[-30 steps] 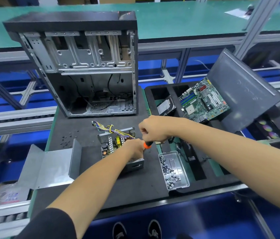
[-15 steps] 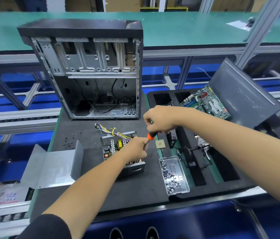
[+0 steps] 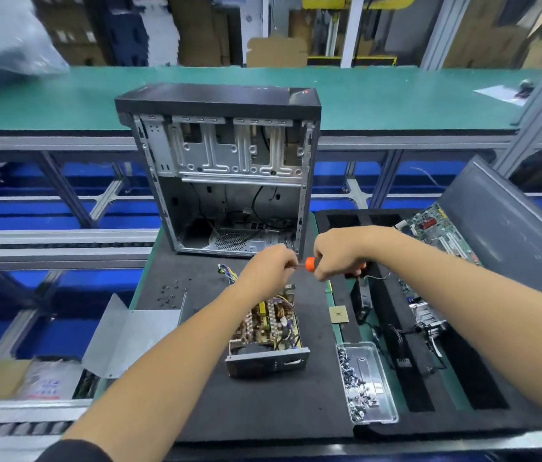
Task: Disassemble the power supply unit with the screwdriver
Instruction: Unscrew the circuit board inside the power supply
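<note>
Power supply unit (image 3: 268, 331): cover off, circuit board and coils exposed, sitting on the black foam mat (image 3: 263, 408) of the counter, just in front of the open computer case (image 3: 226, 168).

Change since a second ago: your hands were down on the unit's far right corner; they are now lifted clear of it and meet in the air between the unit and the case. Judgement: a screw has likely just come out and is being taken off the tip, so one fastener fewer holds the board.

Right hand (image 3: 341, 251): grip clamped on the orange-and-black screwdriver (image 3: 311, 263), shaft pointing left.

Left hand (image 3: 271, 268): fingers pinched together at the screwdriver's tip; whether they hold a screw cannot be told.

Removed metal cover (image 3: 129, 335): left of the unit, lying open.

Loose screws (image 3: 168, 293): left of the unit, beyond the cover.

Clear screw tray (image 3: 368, 383): right of the unit, partly filled; the likely place for the next screw.

CPU chip (image 3: 339, 314): right of the unit, on the green strip.

Motherboard (image 3: 439, 231): far right of the unit, leaning in the foam tray.

Writing: none legible on the unit, case or tool.
</note>
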Demonstrator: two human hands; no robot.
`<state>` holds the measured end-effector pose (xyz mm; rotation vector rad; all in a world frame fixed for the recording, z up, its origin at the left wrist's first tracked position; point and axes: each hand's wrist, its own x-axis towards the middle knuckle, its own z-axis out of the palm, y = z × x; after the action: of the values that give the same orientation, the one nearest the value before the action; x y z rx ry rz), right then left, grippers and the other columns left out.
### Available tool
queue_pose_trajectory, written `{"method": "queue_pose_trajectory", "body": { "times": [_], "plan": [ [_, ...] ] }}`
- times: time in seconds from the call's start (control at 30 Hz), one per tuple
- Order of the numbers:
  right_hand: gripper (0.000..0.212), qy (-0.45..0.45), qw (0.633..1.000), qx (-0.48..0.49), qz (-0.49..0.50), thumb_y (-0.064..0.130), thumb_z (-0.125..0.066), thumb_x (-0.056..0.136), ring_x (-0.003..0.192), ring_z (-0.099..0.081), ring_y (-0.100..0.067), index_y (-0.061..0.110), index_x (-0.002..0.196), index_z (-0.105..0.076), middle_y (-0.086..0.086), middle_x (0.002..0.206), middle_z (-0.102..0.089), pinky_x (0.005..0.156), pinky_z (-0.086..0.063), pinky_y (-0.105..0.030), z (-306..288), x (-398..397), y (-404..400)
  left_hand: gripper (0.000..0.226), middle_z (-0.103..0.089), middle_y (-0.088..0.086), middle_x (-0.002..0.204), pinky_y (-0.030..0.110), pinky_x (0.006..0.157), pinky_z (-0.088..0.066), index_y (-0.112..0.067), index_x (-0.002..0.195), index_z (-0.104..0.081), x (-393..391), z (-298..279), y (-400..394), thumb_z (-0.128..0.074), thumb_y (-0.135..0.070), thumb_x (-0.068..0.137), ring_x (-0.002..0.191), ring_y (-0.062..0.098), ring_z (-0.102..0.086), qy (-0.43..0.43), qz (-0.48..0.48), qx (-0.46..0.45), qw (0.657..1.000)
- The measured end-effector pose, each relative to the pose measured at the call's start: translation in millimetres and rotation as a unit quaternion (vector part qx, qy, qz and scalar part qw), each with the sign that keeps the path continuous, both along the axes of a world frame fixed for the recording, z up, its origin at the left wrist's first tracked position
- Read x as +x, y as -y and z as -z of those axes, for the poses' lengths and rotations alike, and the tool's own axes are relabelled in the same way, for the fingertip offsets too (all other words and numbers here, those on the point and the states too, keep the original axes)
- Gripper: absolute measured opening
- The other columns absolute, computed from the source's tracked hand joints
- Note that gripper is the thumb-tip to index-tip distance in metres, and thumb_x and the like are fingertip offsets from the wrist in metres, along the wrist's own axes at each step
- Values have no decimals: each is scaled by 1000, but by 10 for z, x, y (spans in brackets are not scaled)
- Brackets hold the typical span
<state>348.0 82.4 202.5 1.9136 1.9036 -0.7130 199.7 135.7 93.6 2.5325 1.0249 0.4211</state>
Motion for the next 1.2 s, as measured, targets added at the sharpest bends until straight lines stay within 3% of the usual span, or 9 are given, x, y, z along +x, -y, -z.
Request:
{"method": "queue_pose_trajectory", "body": {
  "times": [0.13, 0.23, 0.33, 0.43, 0.57, 0.67, 0.8, 1.2],
  "plan": [
    [19, 45, 997, 49, -38, 27, -63, 78, 58, -51, -19, 8, 83, -62, -8, 73, -61, 51, -37, -25, -9, -54, -156, 16, -58, 4, 101, 36, 80, -48, -13, 99, -64, -461, -29, -254, -50, -15, 92, 92, 24, -57, -85, -30, 30, 995],
    [11, 71, 993, 71, -55, 21, -58, 78, 59, -46, -18, 10, 78, -55, -5, 71, -54, 50, -34, -25, 39, -109, -306, 9, -59, 4, 94, 32, 74, -46, -13, 96, -60, -888, 1, -460, -54, -10, 91, 83, 21, -55, -37, -114, -15, 993],
    [10, 34, 996, 78, -36, 18, -57, 77, 60, -48, -20, 9, 76, -52, -10, 73, -58, 50, -34, -24, 155, -269, -447, 16, -59, 3, 80, 27, 59, -43, -17, 77, -56, -1317, 54, -647, -59, -5, 88, 68, 19, -53, 37, -265, -95, 959],
    [10, -25, 996, 85, -20, 17, -59, 74, 59, -50, -21, 9, 75, -54, -16, 78, -64, 48, -33, -23, 309, -515, -581, 21, -59, 2, 79, 27, 60, -43, -17, 70, -59, -1642, 115, -765, -58, -5, 88, 68, 17, -53, 13, -324, -129, 937],
    [19, -49, 992, 104, -42, 21, -60, 77, 61, -41, -17, 13, 74, -43, -5, 75, -50, 51, -29, -28, 550, -873, -723, 24, -52, 8, 72, 26, 60, -39, -15, 71, -58, -1829, 181, -836, -46, 3, 82, 68, 27, -45, -78, -294, -139, 943],
    [16, -54, 991, 108, -53, 25, -58, 79, 67, -48, -21, 13, 79, -48, -9, 86, -60, 53, -33, -30, 716, -1082, -829, 25, -48, 14, 69, 33, 60, -42, -10, 68, -53, -1899, 288, -918, -36, 8, 74, 67, 31, -40, -138, -279, -148, 939],
    [18, -59, 992, 104, -36, 25, -59, 79, 75, -52, -23, 11, 89, -56, -9, 94, -63, 57, -37, -30, 878, -1234, -998, 21, -68, 19, 87, 41, 78, -55, 2, 87, -67, -1943, 508, -1089, -47, 6, 83, 85, 37, -64, -138, -275, -157, 938],
    [18, -86, 992, 93, -10, 27, -60, 83, 71, -51, -21, 16, 79, -46, -3, 79, -53, 52, -32, -29, 1040, -1281, -1330, 13, -64, 11, 99, 38, 80, -52, -10, 86, -66, -1966, 868, -1315, -56, -1, 84, 94, 30, -60, -151, -257, -146, 943]
  ]
}}
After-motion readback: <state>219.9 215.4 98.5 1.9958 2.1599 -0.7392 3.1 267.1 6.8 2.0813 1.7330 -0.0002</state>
